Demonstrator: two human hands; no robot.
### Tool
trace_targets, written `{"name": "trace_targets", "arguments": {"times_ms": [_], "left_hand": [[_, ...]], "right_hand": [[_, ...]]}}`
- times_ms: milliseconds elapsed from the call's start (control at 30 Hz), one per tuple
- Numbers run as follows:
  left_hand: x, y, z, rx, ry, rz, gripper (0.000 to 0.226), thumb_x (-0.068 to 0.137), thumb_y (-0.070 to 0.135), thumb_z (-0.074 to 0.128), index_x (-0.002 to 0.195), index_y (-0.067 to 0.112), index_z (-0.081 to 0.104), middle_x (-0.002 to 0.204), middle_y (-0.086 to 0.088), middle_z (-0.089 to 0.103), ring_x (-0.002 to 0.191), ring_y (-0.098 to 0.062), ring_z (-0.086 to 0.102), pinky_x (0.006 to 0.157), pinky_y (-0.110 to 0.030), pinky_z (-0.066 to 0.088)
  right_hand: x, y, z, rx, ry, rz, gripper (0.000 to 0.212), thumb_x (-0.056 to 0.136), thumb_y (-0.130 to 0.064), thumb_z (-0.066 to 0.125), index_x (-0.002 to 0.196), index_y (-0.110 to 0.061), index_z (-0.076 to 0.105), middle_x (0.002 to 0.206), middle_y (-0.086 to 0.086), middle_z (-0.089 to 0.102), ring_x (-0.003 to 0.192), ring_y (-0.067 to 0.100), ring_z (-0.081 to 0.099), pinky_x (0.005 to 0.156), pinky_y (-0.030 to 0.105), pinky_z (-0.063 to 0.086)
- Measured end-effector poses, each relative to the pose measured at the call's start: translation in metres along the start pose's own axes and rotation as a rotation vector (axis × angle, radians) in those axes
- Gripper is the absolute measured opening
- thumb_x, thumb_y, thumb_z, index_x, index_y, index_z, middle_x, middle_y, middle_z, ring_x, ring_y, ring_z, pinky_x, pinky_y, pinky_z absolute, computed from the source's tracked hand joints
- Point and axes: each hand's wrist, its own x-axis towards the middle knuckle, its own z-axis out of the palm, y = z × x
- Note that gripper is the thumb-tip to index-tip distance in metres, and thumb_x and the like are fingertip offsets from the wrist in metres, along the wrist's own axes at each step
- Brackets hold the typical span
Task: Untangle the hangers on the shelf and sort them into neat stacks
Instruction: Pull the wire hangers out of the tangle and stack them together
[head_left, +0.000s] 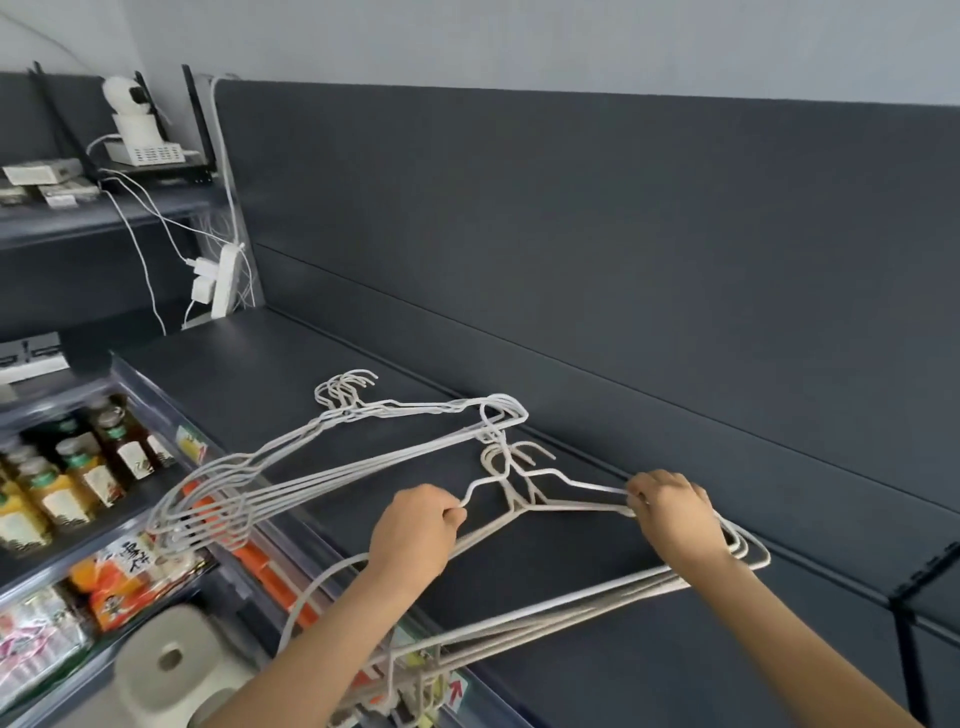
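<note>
while my left hand (415, 525) and right hand (670, 514) each pinch the white wire hanger bundle (524, 512) over the dark shelf (363, 364), i'd align hooks, then slide it toward the 10 o'clock stack (345, 402).

Small shop. Dark retail shelving (363, 374) ran along the wall; lower tiers held rows of bottled drinks (78, 467) and packaged snacks (130, 571), with price tags (189, 441) on shelf edges.
</note>
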Motion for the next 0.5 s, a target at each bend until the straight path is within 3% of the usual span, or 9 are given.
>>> {"name": "trace_targets", "arguments": {"times_ms": [67, 100, 133, 167, 200, 233, 267, 300, 500], "left_hand": [[0.009, -0.007, -0.011, -0.097, 0.001, 0.014, 0.037, 0.086, 0.021, 0.059, 0.051, 0.02, 0.046, 0.059, -0.002, 0.046, 0.059, -0.021, 0.038, 0.061, -0.032, 0.041], [0.015, -0.012, -0.019, -0.123, -0.001, 0.028, 0.037, 0.085, 0.021, 0.061, 0.051, 0.012, 0.046, 0.059, 0.001, 0.043, 0.06, -0.018, 0.037, 0.061, -0.029, 0.04], [0.021, -0.016, -0.026, -0.134, -0.003, 0.039, 0.037, 0.084, 0.02, 0.061, 0.06, 0.014, 0.034, 0.061, 0.002, 0.043, 0.062, -0.015, 0.038, 0.062, -0.028, 0.038], [0.026, -0.021, -0.036, -0.142, -0.005, 0.038, 0.034, 0.084, 0.02, 0.062, 0.057, 0.019, 0.041, 0.063, 0.002, 0.046, 0.063, -0.014, 0.04, 0.063, -0.027, 0.037], [0.031, -0.026, -0.046, -0.147, 0.006, 0.034, 0.033, 0.084, 0.02, 0.062, 0.063, 0.003, 0.044, 0.065, 0.0, 0.05, 0.064, -0.015, 0.043, 0.065, -0.027, 0.038], [0.035, -0.031, -0.057, -0.14, 0.019, 0.032, 0.031, 0.084, 0.02, 0.062, 0.062, 0.009, 0.043, 0.066, -0.004, 0.054, 0.065, -0.017, 0.047, 0.066, -0.027, 0.039], [0.038, -0.038, -0.068, -0.115, 0.027, 0.034, 0.023, 0.084, 0.019, 0.062, 0.078, -0.003, 0.061, 0.069, -0.008, 0.06, 0.067, -0.02, 0.052, 0.068, -0.029, 0.04], [0.04, -0.046, -0.078, -0.088, 0.041, 0.039, 0.014, 0.084, 0.017, 0.062, 0.077, 0.012, 0.073, 0.073, -0.012, 0.065, 0.069, -0.023, 0.056, 0.069, -0.03, 0.042], [0.053, -0.107, -0.119, -0.038, 0.186, 0.01, 0.013, 0.087, 0.013, 0.059, 0.09, 0.018, 0.071, 0.083, 0.0, 0.071, 0.078, -0.021, 0.063, 0.079, -0.038, 0.051]], "right_hand": [[0.006, -0.002, -0.006, 0.06, 0.04, -0.035, 0.013, 0.088, -0.013, 0.054, 0.09, -0.01, 0.066, 0.091, 0.008, 0.067, 0.093, 0.031, 0.056, 0.08, 0.036, 0.038], [0.009, -0.005, -0.008, 0.086, 0.048, -0.067, 0.012, 0.088, -0.012, 0.055, 0.088, -0.01, 0.066, 0.088, 0.007, 0.067, 0.091, 0.03, 0.055, 0.079, 0.037, 0.039], [0.013, -0.009, -0.01, 0.117, 0.061, -0.1, 0.01, 0.088, -0.011, 0.056, 0.086, -0.01, 0.066, 0.085, 0.007, 0.067, 0.089, 0.031, 0.054, 0.078, 0.038, 0.041], [0.018, -0.015, -0.012, 0.15, 0.084, -0.128, 0.01, 0.087, -0.009, 0.056, 0.084, -0.009, 0.066, 0.083, 0.007, 0.066, 0.086, 0.031, 0.053, 0.077, 0.039, 0.043], [0.024, -0.024, -0.013, 0.181, 0.11, -0.149, 0.01, 0.087, -0.007, 0.056, 0.083, -0.008, 0.065, 0.081, 0.007, 0.065, 0.084, 0.03, 0.052, 0.076, 0.038, 0.043], [0.03, -0.035, -0.015, 0.209, 0.129, -0.16, 0.011, 0.087, -0.005, 0.054, 0.083, -0.008, 0.064, 0.08, 0.007, 0.064, 0.083, 0.028, 0.049, 0.076, 0.036, 0.042], [0.037, -0.045, -0.017, 0.235, 0.141, -0.166, 0.012, 0.088, -0.005, 0.052, 0.083, -0.007, 0.063, 0.08, 0.006, 0.063, 0.084, 0.026, 0.047, 0.076, 0.033, 0.039], [0.045, -0.055, -0.019, 0.255, 0.153, -0.17, 0.014, 0.089, -0.004, 0.051, 0.082, -0.006, 0.062, 0.08, 0.005, 0.063, 0.084, 0.025, 0.046, 0.077, 0.031, 0.037], [0.096, -0.114, -0.003, 0.265, 0.077, -0.19, 0.015, 0.09, -0.011, 0.05, 0.083, -0.007, 0.063, 0.085, 0.009, 0.064, 0.09, 0.029, 0.049, 0.078, 0.033, 0.038]]}}
